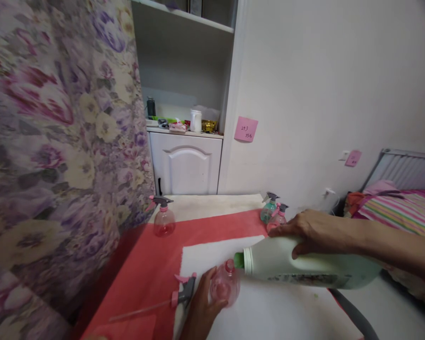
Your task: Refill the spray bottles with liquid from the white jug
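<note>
My left hand (207,304) is wrapped round a clear pink spray bottle (225,285) with its top off, tilted slightly on the white sheet. My right hand (302,231) grips a large pale green jug (286,262) from above, tipped nearly level. Its green spout (239,260) is close beside the pink bottle's neck; whether they touch or liquid flows I cannot tell. Left of my left hand lies a grey and pink spray head (184,290) with its long clear tube. Beyond the jug stand a green spray bottle (268,212) and another pink spray bottle (278,218).
A third pink spray bottle (165,222) stands at the table's far left. Red cloth (134,264) and a white sheet (262,311) cover the table. A floral curtain (63,141) hangs at left, a white cabinet (186,163) stands behind, and a bed (407,203) is at right.
</note>
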A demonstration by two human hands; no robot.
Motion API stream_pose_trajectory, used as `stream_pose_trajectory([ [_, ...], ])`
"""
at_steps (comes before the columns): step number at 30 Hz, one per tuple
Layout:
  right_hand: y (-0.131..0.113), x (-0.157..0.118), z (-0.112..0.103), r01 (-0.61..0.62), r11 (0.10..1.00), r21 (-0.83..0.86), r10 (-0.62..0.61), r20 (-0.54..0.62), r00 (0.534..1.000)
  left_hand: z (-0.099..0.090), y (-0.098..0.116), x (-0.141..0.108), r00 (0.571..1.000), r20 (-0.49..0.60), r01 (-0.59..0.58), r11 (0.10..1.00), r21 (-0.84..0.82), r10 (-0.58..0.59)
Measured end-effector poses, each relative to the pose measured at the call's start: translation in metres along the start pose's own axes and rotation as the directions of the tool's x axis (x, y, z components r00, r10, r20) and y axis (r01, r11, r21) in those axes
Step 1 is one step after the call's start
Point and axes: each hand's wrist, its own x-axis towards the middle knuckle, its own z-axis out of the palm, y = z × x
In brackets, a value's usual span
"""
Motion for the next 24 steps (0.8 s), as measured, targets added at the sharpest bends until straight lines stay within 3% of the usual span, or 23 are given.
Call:
stream_pose_trajectory([
  [24,-0.007,0.002,-0.008,-0.003,1.000,-0.006,0.003,0.015,1.000,0.002,0.008,-0.003,1.000,-0.016,0.017,1.000,-0.011,-0.018],
])
